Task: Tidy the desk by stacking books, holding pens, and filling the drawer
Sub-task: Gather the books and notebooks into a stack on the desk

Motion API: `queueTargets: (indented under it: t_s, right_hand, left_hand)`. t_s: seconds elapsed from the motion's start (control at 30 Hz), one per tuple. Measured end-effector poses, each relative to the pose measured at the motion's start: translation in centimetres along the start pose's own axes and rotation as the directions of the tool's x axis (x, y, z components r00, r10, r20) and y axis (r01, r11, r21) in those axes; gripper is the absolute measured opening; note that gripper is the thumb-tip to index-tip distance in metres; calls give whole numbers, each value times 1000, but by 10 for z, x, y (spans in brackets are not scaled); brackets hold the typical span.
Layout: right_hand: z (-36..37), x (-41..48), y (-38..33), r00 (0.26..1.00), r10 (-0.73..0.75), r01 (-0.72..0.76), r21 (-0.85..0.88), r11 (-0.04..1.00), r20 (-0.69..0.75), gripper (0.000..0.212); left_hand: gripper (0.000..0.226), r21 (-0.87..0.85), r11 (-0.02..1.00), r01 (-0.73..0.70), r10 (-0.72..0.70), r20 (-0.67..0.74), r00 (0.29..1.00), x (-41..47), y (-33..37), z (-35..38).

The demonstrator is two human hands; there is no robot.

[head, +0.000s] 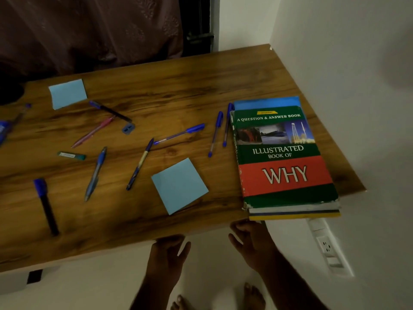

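Your books (283,157) are stacked at the right of the frame, the green and red "WHY" volume on top, with the near end of the pile overhanging the front edge of the surface (201,86). Both hands hang just below that edge at the lower centre of the frame: your left hand (167,251) has its fingers spread and holds nothing, and your right hand (252,240) sits loosely curled right under the overhanging corner of the stack, also holding nothing. So the stacking step looks about finished, and the pens are what is left to gather. They lie scattered across the middle and left of the frame: a capped blue pen (180,133) near the centre, two more (215,133) just beside the books, a pink pen (93,132) further left, and a dark marker (45,205) at lower left. Two blue note pads (180,185) and a small sharpener (128,128) lie among them. No drawer or pen holder shows in this view. Your next move probably calls for nudging the stack fully onto the surface, then reaching for the pens nearest the books first, pinching each along its barrel.
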State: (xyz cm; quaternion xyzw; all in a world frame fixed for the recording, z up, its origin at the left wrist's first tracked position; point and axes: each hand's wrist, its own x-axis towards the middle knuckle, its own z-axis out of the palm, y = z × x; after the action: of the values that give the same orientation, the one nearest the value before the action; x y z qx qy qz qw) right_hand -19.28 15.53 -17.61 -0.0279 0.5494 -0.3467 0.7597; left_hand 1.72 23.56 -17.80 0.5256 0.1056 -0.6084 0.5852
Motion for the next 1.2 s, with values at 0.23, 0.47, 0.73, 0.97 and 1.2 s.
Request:
queueTargets:
  t_s: [0.23, 0.47, 0.73, 0.97, 1.2]
  right_hand:
    - [3, 0, -2, 1000, 20, -20, -11, 1000, -9, 23]
    - [-15, -8, 9, 999, 41, -41, -21, 999, -22, 22]
    - [-69, -38, 43, 994, 82, -83, -4, 997, -77, 21]
    - [-88, -86, 44, 984, 131, -141, -82, 987, -121, 25]
    - [-130, -106, 80, 976, 161, -176, -95, 980, -144, 32]
  left_hand:
    - [28, -26, 1000, -6, 7, 21, 1000, 1, -4, -5]
    - [28, -28, 999, -18, 18, -27, 999, -17, -17, -12]
    - [40, -14, 1000, -3, 1, -170, 985, -54, -59, -43]
    - [26, -121, 991, -57, 24, -258, 966, -95, -97, -57]
    - [31, -129, 991, -38, 7, -231, 973, -142, -122, -78]
